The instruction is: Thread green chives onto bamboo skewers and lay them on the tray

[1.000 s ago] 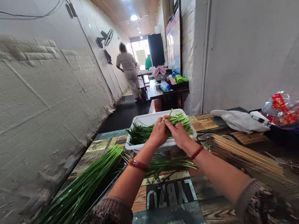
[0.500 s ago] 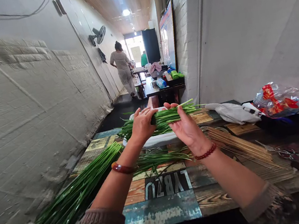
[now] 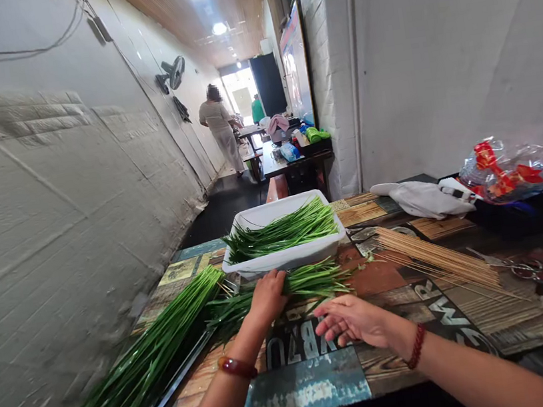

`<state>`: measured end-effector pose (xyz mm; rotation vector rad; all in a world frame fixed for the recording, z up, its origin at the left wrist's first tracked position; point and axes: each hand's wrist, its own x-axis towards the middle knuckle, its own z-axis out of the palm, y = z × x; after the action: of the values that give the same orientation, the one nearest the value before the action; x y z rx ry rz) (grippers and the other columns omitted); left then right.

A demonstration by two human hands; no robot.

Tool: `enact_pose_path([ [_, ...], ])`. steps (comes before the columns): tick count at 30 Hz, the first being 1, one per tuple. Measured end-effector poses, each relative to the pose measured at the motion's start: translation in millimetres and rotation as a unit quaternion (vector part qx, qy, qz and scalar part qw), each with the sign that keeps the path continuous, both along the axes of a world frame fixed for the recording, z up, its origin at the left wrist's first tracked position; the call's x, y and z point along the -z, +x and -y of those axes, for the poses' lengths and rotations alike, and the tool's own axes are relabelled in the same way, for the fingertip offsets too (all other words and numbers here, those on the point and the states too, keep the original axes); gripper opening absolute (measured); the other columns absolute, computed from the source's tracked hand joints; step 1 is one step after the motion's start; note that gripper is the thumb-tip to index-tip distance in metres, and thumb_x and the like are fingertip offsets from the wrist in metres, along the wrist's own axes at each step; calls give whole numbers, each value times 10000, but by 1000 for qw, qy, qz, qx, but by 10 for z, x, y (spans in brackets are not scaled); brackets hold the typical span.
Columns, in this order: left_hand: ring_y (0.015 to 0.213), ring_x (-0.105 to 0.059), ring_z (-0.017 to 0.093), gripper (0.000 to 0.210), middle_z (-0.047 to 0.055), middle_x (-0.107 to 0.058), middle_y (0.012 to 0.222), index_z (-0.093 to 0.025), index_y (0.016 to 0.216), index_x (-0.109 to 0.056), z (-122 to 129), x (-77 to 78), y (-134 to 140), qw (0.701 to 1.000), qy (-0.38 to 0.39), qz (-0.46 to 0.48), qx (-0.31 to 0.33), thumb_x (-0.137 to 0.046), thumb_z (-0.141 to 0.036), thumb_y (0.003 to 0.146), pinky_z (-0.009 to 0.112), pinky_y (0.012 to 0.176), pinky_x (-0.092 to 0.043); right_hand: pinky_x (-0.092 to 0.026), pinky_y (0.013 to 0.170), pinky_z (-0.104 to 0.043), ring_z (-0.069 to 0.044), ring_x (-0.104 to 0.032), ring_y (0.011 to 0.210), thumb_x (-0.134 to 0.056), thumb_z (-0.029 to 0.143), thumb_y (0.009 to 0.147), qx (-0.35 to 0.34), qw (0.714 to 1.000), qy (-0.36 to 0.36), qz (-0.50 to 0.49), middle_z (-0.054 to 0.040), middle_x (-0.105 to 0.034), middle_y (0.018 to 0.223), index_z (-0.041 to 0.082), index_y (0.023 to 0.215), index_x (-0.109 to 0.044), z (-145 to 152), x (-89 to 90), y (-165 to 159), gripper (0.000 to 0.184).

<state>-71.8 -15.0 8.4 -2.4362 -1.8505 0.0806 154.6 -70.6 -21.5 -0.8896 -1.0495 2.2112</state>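
My left hand (image 3: 268, 296) lies over a small bunch of garlic chives (image 3: 315, 279) on the table, its fingers curled round the stems. To the right and nearer me, my right hand (image 3: 353, 320) hovers above the tabletop, empty, with fingers apart. Just beyond the bunch stands a white plastic tub (image 3: 283, 255), with cut chives (image 3: 285, 228) lying lengthwise in it. On the left, a large pile of long chives (image 3: 156, 354) stretches toward me. A long metal strip or blade (image 3: 170, 383) shows along its right side.
Bamboo skewers (image 3: 435, 258) and scissors (image 3: 526, 269) lie on the patchwork tabletop (image 3: 302, 388) at right. Behind them are a white cloth (image 3: 425, 199) and a clear plastic bag (image 3: 504, 171). A person (image 3: 221, 130) stands far off near another table (image 3: 290, 160). A wall (image 3: 52, 227) bounds the left.
The chives held between both hands over the tub now lie inside it. Both hands have come down toward me: the left onto the bunch on the table, the right away, opened and empty.
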Motion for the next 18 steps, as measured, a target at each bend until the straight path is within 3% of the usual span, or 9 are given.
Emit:
enact_pose_path([
  [5,1134,-538,335,699,155,-576,1223,-168,1302,-513,-118,-60,79,998,-14,54,26,-711,-465,700,443,959,-428,-393,438,-138,-83,-627,579,-542,459,877,-124,982,131,61,-77,-712,844,123,1040,-614,37,-50,-175,381],
  [8,1224,-490,358,839,169,-506,1365,-174,1363,-475,-96,-100,81,994,-44,82,49,-775,-437,625,463,1028,-384,-399,433,-152,-90,-618,551,-509,332,881,-193,946,224,130,-77,-724,842,115,1076,-631,62,18,-386,316],
  [10,1202,-524,329,743,157,-523,1365,-172,1339,-513,-63,-175,72,989,-59,115,76,-753,-379,666,426,1021,-399,-425,473,-169,-105,-634,572,-497,275,874,-206,909,319,174,-69,-738,837,130,1067,-666,88,53,-493,295],
  [12,1054,-614,260,503,116,-638,1211,-179,1247,-598,-58,-300,83,979,-57,172,97,-658,-342,775,357,929,-458,-462,578,-199,-140,-676,680,-530,260,852,-193,848,446,212,-61,-753,862,165,1043,-706,102,67,-564,276],
  [15,789,-637,171,268,58,-702,919,-184,1031,-697,-169,-518,149,962,21,263,76,-515,-310,881,285,760,-482,-466,741,-229,-189,-692,898,-558,254,841,-192,759,575,238,-54,-757,985,216,1045,-731,80,79,-630,270],
  [18,734,-602,143,245,56,-674,875,-172,943,-714,-423,-646,247,953,100,282,52,-502,-277,881,258,708,-462,-450,796,-219,-184,-677,987,-531,258,873,-198,753,583,234,-34,-739,1075,248,1079,-720,22,123,-666,279],
])
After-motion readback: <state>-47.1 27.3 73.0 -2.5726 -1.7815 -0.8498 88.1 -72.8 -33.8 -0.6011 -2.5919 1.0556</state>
